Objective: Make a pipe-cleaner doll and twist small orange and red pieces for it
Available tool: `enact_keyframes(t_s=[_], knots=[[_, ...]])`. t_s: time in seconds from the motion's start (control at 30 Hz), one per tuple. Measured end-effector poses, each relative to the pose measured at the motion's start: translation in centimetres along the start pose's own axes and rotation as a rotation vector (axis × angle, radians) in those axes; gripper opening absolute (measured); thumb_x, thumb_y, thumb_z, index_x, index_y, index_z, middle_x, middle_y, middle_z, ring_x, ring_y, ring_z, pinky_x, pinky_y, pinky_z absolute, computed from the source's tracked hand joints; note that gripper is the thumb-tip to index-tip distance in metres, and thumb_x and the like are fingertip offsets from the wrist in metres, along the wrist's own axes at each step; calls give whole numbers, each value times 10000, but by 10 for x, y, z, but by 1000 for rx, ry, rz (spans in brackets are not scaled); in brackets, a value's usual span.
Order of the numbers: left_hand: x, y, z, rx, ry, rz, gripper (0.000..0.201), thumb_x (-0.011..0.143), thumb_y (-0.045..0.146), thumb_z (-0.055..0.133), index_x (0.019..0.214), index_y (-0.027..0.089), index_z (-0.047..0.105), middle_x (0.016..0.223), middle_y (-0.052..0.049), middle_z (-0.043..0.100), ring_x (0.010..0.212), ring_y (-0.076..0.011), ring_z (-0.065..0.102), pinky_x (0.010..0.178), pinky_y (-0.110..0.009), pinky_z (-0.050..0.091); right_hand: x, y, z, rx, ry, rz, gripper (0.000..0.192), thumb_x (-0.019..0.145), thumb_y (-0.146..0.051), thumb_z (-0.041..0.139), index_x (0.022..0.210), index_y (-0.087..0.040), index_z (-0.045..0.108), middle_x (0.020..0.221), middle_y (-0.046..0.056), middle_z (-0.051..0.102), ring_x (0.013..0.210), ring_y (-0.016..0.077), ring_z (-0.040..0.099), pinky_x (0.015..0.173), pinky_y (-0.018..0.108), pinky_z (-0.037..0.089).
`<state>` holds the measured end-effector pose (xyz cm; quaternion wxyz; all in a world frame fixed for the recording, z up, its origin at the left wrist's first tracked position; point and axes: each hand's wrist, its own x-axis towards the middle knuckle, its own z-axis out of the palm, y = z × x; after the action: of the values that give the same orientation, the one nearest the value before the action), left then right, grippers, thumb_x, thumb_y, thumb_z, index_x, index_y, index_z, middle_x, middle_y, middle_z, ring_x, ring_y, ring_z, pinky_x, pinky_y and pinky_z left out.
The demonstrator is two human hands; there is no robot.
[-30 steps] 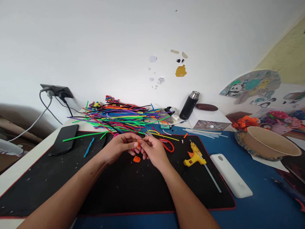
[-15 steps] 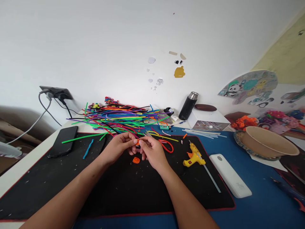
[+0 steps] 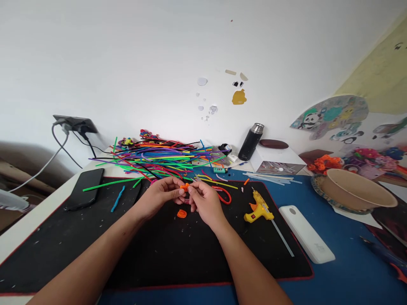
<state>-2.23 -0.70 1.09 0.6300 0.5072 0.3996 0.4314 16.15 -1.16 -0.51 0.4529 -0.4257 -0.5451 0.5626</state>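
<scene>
Between the fingertips of both hands is a small orange pipe cleaner piece (image 3: 184, 187), raised over the black mat (image 3: 165, 250). My left hand (image 3: 165, 192) pinches it from the left, and my right hand (image 3: 202, 198) pinches it from the right. The fingers hide part of its shape. Just below the hands, a coiled orange pipe cleaner piece (image 3: 182, 214) lies on the mat. Beyond my right hand are scissors with a red handle (image 3: 226, 195), their blades partly covered by the hand.
A heap of colored pipe cleaners (image 3: 159, 156) spreads along the wall. To the right lie a yellow glue gun (image 3: 259, 210) and a white power bank (image 3: 307, 234). A phone (image 3: 85, 188) and a blue pipe cleaner (image 3: 118, 199) are at left. A black flask (image 3: 251, 142) stands behind.
The orange piece between my fingers has turned and shifted slightly, and more of it shows above the fingertips. Both hands stay almost in place.
</scene>
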Motion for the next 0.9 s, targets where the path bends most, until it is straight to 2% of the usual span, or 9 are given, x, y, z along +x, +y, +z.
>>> enact_keyframes(t_s=[0.17,0.43,0.7,0.9], knots=[[1,-3,-3,27,41,28,354,772,433,870,906,152,702,776,-21,747,657,-152,712,629,-249,570,0,1,0,6,-5,-2,288,898,-484,652,888,-196,637,595,-48,586,406,99,526,431,221,408],[-2,6,2,198,58,42,389,771,512,838,833,157,693,729,-16,722,655,-168,697,619,-264,565,0,2,1,-1,-10,-2,239,896,-433,648,914,-194,650,619,-45,595,408,102,528,433,229,416],[-6,10,-5,431,-30,62,310,864,478,730,871,169,709,759,-16,723,657,-158,661,646,-258,543,-1,1,-2,-185,-67,-18,138,953,-287,572,886,-207,663,617,-54,580,434,97,540,469,220,414],[-10,15,-6,618,-74,79,242,905,415,652,886,188,733,748,0,712,668,-161,649,641,-244,517,0,0,-5,-305,-126,18,122,957,-248,589,892,-210,685,624,-58,585,444,93,544,490,216,425]])
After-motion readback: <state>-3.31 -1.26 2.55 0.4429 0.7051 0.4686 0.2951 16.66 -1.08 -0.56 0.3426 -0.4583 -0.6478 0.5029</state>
